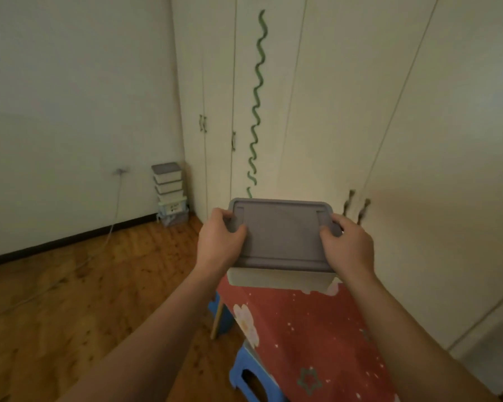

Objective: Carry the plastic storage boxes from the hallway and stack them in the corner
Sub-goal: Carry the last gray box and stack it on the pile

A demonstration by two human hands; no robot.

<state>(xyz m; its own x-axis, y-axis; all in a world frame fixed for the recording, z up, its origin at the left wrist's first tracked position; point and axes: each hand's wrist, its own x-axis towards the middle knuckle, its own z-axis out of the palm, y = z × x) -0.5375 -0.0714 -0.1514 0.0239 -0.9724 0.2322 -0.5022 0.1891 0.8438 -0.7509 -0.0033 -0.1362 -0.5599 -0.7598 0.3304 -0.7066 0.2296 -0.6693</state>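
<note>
Storage box [279,236], the one with the grey lid, is up in the air right now, held out in front over the near end of a red flowery tablecloth [311,338]. Left hand [219,240] grips the left short end, right hand [347,242] grips the right one. On both, the thumb is hooked over the lid and the rest of the fingers wrap down the side, so it's a proper two-sided clamp.

My guess on handling: rigid plastic, probably pretty light, since it sits level with arms stretched out. Smooth plastic can be slippery though, and I'd worry the lid could pop if squeezed only from the top. The short ends where the lid has those recessed tabs look like the sensible place to hold, ideally with fingers under the rim too.

The target is the stack in the corner [169,192], well apart from the box, beside the white wardrobe [346,111]. It looks like several similar boxes piled up, grey lid on top.

Stuff I can't tell: what's inside the box (the lid covers it), whether the fingers actually reach under the rim, and what the bottom piece of that stack is, it's small and blurry. A blue stool [250,372] is half hidden under the cloth. The cable [116,204] down the wall trails off across the wooden floor [70,300].
</note>
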